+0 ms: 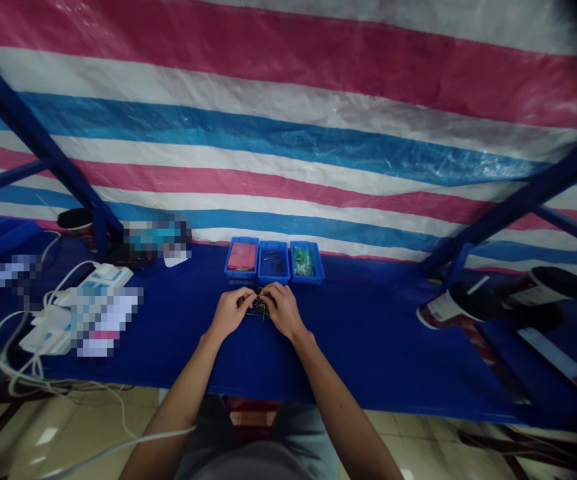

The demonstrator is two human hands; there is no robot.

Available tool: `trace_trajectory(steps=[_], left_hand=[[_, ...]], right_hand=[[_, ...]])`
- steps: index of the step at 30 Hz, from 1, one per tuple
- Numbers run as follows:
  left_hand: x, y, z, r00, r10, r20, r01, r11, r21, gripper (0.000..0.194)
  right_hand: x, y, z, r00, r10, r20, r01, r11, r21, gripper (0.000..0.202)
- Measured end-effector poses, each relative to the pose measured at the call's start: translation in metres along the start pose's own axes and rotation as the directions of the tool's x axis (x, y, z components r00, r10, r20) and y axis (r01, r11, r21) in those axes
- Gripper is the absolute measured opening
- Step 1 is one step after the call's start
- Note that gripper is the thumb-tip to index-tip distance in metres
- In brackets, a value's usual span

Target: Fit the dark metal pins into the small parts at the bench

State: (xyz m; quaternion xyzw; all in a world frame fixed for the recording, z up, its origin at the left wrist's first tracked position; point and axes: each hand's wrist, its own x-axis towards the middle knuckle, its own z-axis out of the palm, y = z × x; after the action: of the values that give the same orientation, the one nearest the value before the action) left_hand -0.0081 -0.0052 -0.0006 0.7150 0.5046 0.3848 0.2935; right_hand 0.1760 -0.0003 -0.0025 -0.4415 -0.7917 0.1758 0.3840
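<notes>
Near the middle of the blue table [363, 340], my left hand [231, 310] and my right hand [281, 308] meet over a small tangle of thin dark and yellowish pieces [261, 308]. The fingers of both hands are pinched together at this tangle; what exactly each holds is too small to make out. Just beyond them stand three small blue bins side by side: the left bin holds pink pieces [242, 256], the middle one a few dark thin pieces [272, 261], the right one green and clear pieces [303, 261].
White power strips [101, 280] with tangled cables lie at the left, beside blurred papers. Dark cups [451, 308] stand at the right. Blue metal struts [43, 140] rise at both sides before a striped sheet [288, 153]. A cable crosses near my left forearm.
</notes>
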Motion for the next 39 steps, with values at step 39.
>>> trace_trajectory(steps=[39], left_hand=[[-0.0006,0.0004,-0.0003,1.0,-0.015,-0.007,0.015,1.0,-0.02,0.027]], right_hand=[[-0.0018,0.0019,0.0004,1.0,0.004,0.016,-0.004,1.0,-0.01,0.016]])
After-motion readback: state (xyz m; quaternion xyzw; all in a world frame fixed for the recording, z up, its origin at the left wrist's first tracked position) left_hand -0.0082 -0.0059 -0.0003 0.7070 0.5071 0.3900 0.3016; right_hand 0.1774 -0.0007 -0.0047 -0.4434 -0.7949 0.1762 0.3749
